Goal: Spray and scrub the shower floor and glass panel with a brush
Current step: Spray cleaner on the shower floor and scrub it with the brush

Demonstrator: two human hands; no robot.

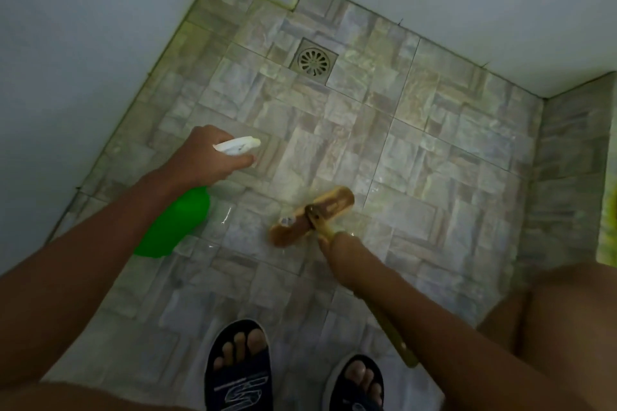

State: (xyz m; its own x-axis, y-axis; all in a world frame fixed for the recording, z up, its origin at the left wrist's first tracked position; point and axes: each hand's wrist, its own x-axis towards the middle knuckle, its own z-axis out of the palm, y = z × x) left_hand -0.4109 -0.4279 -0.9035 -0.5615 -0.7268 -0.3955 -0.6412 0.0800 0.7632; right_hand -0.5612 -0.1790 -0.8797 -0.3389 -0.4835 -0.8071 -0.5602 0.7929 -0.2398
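Left hand (208,152) wrapped round the neck of a green plastic spray bottle (173,223), fingers curled under the white trigger head (237,145). Nozzle pointing forward and a bit right, over the tiles. Bottle body hanging down and back under the forearm, tilted, off the floor.

Right hand (337,257) closed round the yellow handle (325,227) of a long-handled scrub brush with a tan oblong head (312,217). Grip sits close behind the head; rest of the handle running back under the forearm, its far end showing near the right foot. Brush head lying flat on the floor, set diagonally, just right of the bottle and apart from it. Small white patch on the near end of the head; too blurred to identify.

Grey-beige stone-pattern tiled shower floor (434,143) looks wet and glossy around the brush head. Square metal drain (313,61) with round slotted grate further ahead, well apart from both tools. White walls (83,43) on left and far side, yellow-green staining along the floor joint. Raised tiled kerb (574,177) on the right.

Two feet in dark blue slide sandals (238,374) at the bottom edge, toes pointing forward. Bare knee (574,327) at lower right.
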